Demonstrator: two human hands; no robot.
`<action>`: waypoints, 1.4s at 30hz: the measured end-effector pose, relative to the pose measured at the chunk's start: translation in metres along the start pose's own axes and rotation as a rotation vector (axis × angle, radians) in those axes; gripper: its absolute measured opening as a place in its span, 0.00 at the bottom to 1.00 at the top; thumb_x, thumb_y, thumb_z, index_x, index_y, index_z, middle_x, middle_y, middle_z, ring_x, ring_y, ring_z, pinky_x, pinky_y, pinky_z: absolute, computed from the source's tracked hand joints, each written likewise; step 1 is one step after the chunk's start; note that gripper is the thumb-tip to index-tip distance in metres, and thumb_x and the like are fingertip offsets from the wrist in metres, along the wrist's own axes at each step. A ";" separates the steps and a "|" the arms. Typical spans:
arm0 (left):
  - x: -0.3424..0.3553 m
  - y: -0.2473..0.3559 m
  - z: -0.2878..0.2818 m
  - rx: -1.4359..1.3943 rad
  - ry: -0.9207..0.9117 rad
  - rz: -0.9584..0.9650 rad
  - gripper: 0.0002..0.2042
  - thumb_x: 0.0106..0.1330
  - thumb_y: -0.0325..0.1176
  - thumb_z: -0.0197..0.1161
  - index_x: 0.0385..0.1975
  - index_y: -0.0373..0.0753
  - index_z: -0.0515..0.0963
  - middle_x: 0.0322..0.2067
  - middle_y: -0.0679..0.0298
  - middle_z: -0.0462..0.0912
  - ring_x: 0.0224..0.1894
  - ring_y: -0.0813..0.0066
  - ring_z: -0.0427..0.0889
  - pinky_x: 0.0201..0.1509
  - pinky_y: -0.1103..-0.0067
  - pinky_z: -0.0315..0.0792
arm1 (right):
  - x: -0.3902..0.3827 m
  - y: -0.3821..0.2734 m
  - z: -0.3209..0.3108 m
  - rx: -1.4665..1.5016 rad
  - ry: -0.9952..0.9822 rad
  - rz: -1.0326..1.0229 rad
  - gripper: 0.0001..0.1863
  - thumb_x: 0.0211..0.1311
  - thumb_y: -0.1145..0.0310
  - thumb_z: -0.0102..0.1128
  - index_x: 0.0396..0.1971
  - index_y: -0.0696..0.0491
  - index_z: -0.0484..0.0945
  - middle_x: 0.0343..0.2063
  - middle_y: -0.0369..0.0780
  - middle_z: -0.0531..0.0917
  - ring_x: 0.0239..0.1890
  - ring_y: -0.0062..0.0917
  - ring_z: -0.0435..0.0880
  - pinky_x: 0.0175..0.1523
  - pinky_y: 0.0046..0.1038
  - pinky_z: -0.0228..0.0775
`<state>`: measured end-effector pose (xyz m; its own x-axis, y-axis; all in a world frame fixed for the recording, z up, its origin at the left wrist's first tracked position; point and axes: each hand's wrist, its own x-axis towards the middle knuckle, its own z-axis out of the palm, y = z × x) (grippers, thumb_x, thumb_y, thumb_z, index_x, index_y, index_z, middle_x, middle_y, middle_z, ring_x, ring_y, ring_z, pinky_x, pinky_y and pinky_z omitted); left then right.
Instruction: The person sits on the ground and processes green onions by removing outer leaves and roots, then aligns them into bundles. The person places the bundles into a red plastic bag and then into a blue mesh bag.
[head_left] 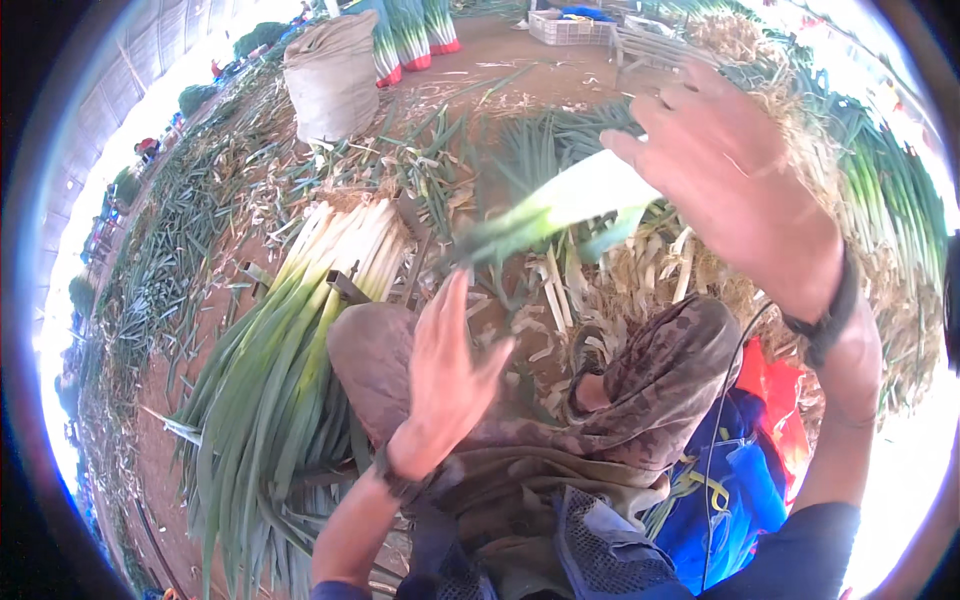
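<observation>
My left hand is raised over my left knee, fingers stretched out and thumb apart, holding nothing. Up and to the right, my right hand is curled at the white end of a peeled green onion leaf. This leaf slants down to the left, blurred by motion, its dark green tip above my left fingertips. The hand partly hides the white end. To my left a thick pile of long green onions rests on a metal rack, white stalks pointing away and green leaves hanging toward me.
A pale sack stands at the far left beside bundled green onions. Unpeeled green onions lie at the right. Leaf scraps litter the ground. A plastic crate sits at the back; a blue bag is by my right side.
</observation>
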<state>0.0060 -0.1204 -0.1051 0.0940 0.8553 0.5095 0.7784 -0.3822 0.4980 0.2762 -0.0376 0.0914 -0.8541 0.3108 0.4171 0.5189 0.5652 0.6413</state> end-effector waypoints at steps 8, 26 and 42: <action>0.048 0.017 0.117 -0.314 0.091 0.060 0.40 0.58 0.30 0.75 0.70 0.34 0.62 0.55 0.44 0.80 0.53 0.53 0.84 0.54 0.66 0.79 | -0.001 -0.008 -0.038 0.041 -0.331 -0.042 0.18 0.51 0.73 0.65 0.45 0.49 0.87 0.32 0.37 0.80 0.46 0.30 0.81 0.69 0.38 0.65; 0.088 -0.047 0.044 -1.269 -0.675 -0.258 0.34 0.58 0.16 0.64 0.69 0.34 0.69 0.43 0.59 0.87 0.42 0.74 0.87 0.44 0.79 0.79 | 0.018 -0.026 0.072 1.143 -0.052 0.879 0.58 0.57 0.50 0.75 0.78 0.57 0.48 0.61 0.53 0.79 0.49 0.40 0.87 0.57 0.37 0.78; 0.068 -0.036 0.053 -1.119 -0.747 -0.390 0.34 0.56 0.18 0.63 0.69 0.29 0.68 0.40 0.57 0.88 0.39 0.70 0.87 0.48 0.76 0.80 | 0.014 0.103 0.045 1.118 1.070 1.082 0.20 0.65 0.67 0.67 0.54 0.58 0.80 0.35 0.41 0.87 0.32 0.29 0.86 0.43 0.29 0.80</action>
<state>0.0169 -0.0301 -0.1255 0.5682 0.8165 -0.1025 -0.0379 0.1504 0.9879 0.3156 0.0596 0.1342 0.3878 0.5313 0.7532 0.1098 0.7847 -0.6101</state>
